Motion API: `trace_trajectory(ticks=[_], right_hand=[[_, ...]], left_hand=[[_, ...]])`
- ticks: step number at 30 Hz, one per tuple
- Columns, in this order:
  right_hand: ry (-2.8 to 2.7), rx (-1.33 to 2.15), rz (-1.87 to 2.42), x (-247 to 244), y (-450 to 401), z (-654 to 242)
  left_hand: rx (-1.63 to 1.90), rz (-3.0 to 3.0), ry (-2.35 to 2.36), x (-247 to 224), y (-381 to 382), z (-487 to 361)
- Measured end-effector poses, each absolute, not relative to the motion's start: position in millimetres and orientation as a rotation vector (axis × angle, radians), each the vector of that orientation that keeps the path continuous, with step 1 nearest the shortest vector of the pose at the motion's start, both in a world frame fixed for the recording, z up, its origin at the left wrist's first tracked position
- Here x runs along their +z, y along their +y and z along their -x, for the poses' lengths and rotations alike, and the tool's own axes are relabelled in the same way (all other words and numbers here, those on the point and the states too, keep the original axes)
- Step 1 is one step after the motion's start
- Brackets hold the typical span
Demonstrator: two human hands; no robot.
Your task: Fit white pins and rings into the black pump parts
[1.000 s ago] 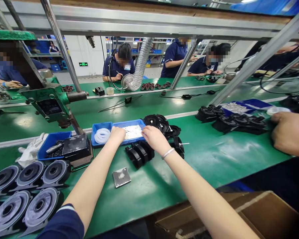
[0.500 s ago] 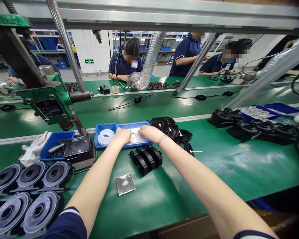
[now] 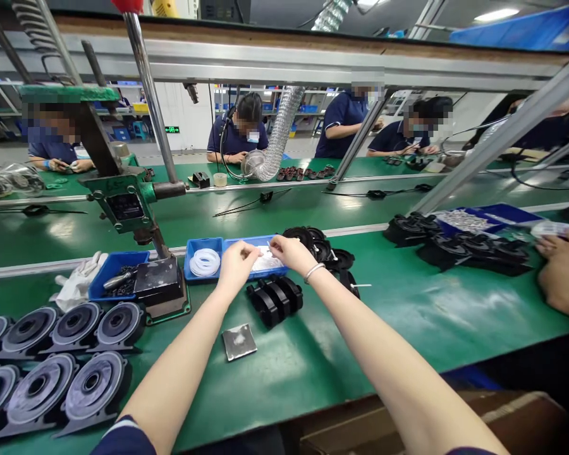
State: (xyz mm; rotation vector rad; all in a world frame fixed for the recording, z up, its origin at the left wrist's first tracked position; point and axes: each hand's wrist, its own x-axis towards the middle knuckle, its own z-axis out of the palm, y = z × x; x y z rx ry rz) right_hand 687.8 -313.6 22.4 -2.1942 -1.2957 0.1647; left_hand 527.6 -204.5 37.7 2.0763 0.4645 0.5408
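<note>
Both my hands are over a blue tray (image 3: 253,241) that holds small white pieces (image 3: 266,260). My left hand (image 3: 238,262) is pinched at the tray's left half; what lies between its fingertips is too small to make out. Opposite it, my right hand (image 3: 293,255) also pinches, and its fingertips hide what they hold. A blue bin with white rings (image 3: 205,262) adjoins the tray on the left. Just in front stand several black curved housings (image 3: 275,299) in a row. Round black parts (image 3: 313,243) with white bits are piled beside my right wrist.
A green press (image 3: 126,205) stands at left, its black base (image 3: 159,281) beside a bin of dark parts (image 3: 118,284). Grey-faced round housings (image 3: 95,382) fill the left front. A metal plate (image 3: 239,342) lies in front. At right are black parts (image 3: 474,253) and a co-worker's hand (image 3: 566,272).
My hands have lifted slightly from the white pieces, fingertips now pinched above the tray. The head view has tilted up and shifted left. The co-worker's hand at right shows more.
</note>
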Motion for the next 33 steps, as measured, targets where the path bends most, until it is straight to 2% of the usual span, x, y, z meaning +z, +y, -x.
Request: trace_trajectory(ticks=[3, 7, 10, 21, 33], right_hand=[[-1.172, 0.277, 1.977, 31, -325, -665], [-0.952, 0.513, 1.568, 42, -347, -615], [-0.761, 0.708, 1.304, 46, -365, -574], [-0.84, 0.9, 1.437, 33, -404, -485], [-0.929, 0.607, 1.588, 36, -392, -460]], left_hand=[[0.505, -1.693, 0.421, 46, -235, -490], [0.27, -0.947, 0.429, 47, -259, -436], [0.17, -0.793, 0.456, 40, -262, -405], [0.098, -0.55, 0.479, 17, -253, -371], [0.063, -0.488, 0.45, 18, -260, -365]])
